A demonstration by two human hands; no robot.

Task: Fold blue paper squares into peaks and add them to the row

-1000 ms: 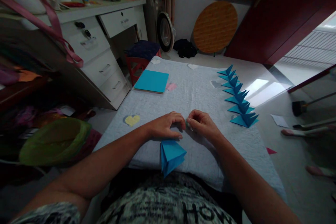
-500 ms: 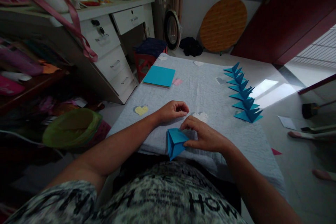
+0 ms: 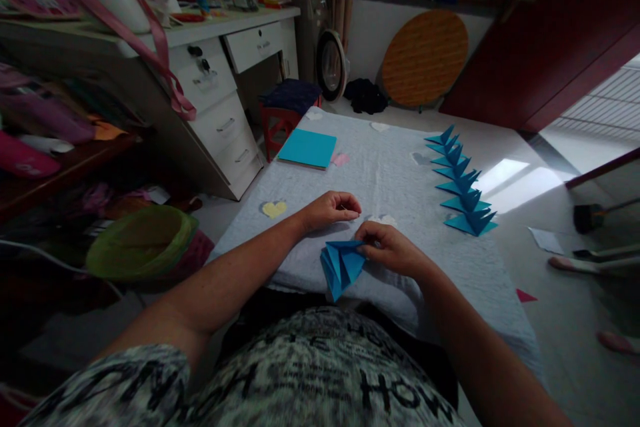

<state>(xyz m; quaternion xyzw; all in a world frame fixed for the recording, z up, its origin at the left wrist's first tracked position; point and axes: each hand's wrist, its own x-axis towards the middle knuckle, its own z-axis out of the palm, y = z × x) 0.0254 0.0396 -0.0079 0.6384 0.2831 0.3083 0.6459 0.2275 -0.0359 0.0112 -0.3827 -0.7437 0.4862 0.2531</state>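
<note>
My right hand (image 3: 393, 248) pinches the right corner of a piece of folded blue paper (image 3: 343, 265). The folded paper sits at the near edge of the cloth-covered table, its layers partly spread and a point facing me. Just beyond it my left hand (image 3: 331, 209) rests on the cloth, fingers curled in toward the thumb, with nothing visible in them. It is apart from the paper. On the right side of the table stands a row of several pointed blue folded paper pieces (image 3: 457, 180). A stack of flat blue paper squares (image 3: 309, 148) lies at the far left.
A pale cloth (image 3: 385, 170) with heart patches covers the table. Left of it are a white desk with drawers (image 3: 213, 80) and a green-lined bin (image 3: 140, 243). Behind stand a red stool (image 3: 280, 121), an open washer door (image 3: 331, 65) and a round wooden tabletop (image 3: 425, 57).
My right hand has shifted its grip to the paper's upper right corner. The folded paper has turned and its layers fan out more. My left hand stays about where it was.
</note>
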